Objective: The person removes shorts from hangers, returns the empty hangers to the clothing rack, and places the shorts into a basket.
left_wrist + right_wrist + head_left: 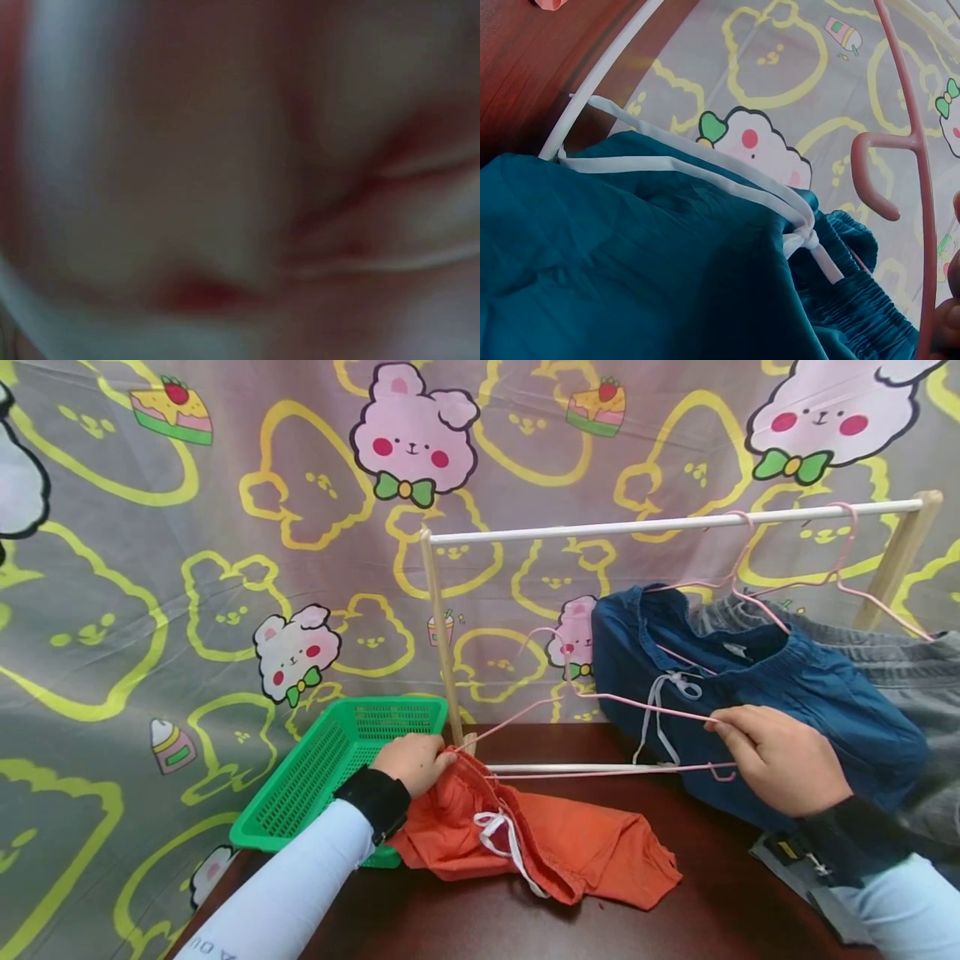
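In the head view my left hand (pixel 411 763) grips the waistband of orange shorts (pixel 611 843) with a white drawstring, which lie on the table. My right hand (pixel 783 764) pinches the right end of a pink hanger (pixel 645 702). Toward the shorts' waistband by my left hand runs the hanger's other arm; whether it is inside the waistband is hard to tell. In the right wrist view the hanger (pixel 917 150) shows a small curved hook, and fingertips (pixel 946 330) appear at the right edge. The left wrist view is too blurred and close to make out.
A green basket (pixel 277 768) stands left of a rack with a white rail (pixel 570 530). Blue shorts (pixel 832 685) and grey bottoms (pixel 918 672) hang on pink hangers at its right. Behind is a patterned curtain (pixel 225 527); a grey flat object (pixel 813 893) lies under my right wrist.
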Demonstrator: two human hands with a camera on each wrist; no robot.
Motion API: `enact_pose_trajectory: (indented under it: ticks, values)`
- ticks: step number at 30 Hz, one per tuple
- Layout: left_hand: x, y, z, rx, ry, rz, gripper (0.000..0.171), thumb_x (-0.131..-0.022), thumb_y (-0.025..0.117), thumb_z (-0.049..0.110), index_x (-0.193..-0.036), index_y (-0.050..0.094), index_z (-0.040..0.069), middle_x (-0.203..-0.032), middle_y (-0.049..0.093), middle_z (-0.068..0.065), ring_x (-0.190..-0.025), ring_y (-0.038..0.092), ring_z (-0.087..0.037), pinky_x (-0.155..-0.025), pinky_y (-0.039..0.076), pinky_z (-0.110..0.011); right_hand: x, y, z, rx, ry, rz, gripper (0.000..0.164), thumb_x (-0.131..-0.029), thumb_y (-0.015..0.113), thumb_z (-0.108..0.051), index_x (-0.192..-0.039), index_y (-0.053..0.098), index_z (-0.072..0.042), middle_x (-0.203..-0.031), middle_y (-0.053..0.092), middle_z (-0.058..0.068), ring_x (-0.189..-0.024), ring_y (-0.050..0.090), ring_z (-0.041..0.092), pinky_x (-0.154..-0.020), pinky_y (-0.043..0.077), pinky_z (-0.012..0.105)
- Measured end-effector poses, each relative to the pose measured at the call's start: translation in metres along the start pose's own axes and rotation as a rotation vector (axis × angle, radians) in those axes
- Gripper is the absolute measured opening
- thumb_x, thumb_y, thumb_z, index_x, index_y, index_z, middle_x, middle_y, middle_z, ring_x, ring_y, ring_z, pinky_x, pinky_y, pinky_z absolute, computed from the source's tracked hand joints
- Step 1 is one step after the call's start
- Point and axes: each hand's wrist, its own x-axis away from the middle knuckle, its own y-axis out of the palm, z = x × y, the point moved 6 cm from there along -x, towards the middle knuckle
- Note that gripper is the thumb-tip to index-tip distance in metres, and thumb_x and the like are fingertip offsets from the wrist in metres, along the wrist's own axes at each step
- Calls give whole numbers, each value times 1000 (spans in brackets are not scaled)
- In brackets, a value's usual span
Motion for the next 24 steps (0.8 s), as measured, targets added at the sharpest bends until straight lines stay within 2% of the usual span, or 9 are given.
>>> enact_pose_trajectory:
  ticks: [5, 8, 12, 16, 24]
  values:
    - [-4, 4, -7, -42, -47, -33, 28, -100, 65, 38, -88, 73, 14, -72, 61, 0, -66, 56, -20, -64, 47, -38, 1, -3, 1, 9, 7, 26, 16, -96, 68, -14, -110, 74, -8, -90, 71, 7, -72, 57, 22, -61, 49, 45]
    - [-5, 5, -9, -53, -55, -32, 27, -100, 65, 37, -87, 73, 15, -72, 61, 0, -66, 55, -20, -62, 46, -38, 1, -4, 3, 5, 17, 32, 17, -97, 67, -15, -111, 74, -7, -92, 71, 9, -74, 59, 24, -63, 50, 48]
    - [-6, 5, -7, -51, -47, -24, 22, -100, 65, 35, -97, 75, 16, -77, 64, 1, -68, 56, -19, -62, 47, -38, 0, -6, 5, 12, 23, 27, 18, -97, 66, -15, -111, 73, -6, -93, 72, 11, -75, 61, 25, -65, 51, 51]
    - [-6, 4, -4, -32, -39, -20, 21, -100, 65, 34, -105, 75, 16, -84, 67, 1, -72, 58, -19, -66, 49, -39, 0, -7, 5, 16, 20, 21, 18, -97, 67, -14, -111, 73, -5, -90, 71, 10, -72, 58, 24, -62, 49, 47]
    - [-3, 4, -4, 0, -35, 8, 34, -99, 65, 37, -125, 70, 15, -109, 72, -5, -94, 67, -26, -81, 54, -48, 0, -11, 7, 31, 44, 29, 20, -96, 67, -18, -110, 74, -5, -94, 73, 15, -72, 59, 25, -62, 50, 48]
